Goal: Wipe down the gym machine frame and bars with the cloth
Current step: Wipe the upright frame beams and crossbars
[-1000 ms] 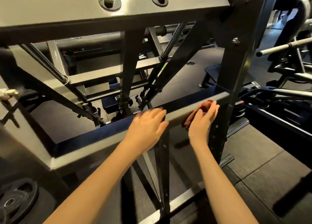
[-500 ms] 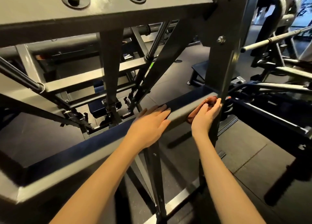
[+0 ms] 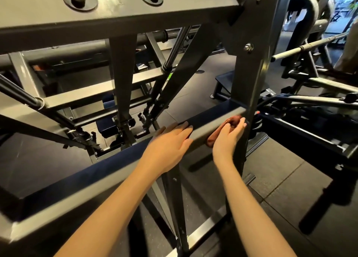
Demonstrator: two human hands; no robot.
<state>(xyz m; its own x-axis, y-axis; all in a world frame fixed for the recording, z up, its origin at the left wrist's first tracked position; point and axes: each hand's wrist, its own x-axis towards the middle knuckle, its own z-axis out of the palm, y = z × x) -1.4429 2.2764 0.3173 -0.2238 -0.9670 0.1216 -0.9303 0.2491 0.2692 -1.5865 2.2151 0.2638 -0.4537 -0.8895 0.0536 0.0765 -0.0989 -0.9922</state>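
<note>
A dark grey steel gym machine frame fills the view. Its horizontal crossbar (image 3: 108, 169) runs from lower left up to the upright post (image 3: 249, 78) on the right. My left hand (image 3: 168, 142) rests flat on top of the crossbar, fingers straight. My right hand (image 3: 227, 138) presses a rust-red cloth (image 3: 231, 122) against the near face of the crossbar, right where it meets the post; the hand covers most of the cloth.
A wide bolted beam (image 3: 116, 8) crosses overhead, close to my head. Diagonal struts (image 3: 180, 76) and rods lie behind the crossbar. A barbell (image 3: 302, 48) and other machines stand at the right. Dark rubber floor tiles (image 3: 275, 171) lie below.
My right hand slid the cloth to the right along the crossbar until it reached the upright post. My left hand stayed resting on the crossbar top. My view shifted to the right.
</note>
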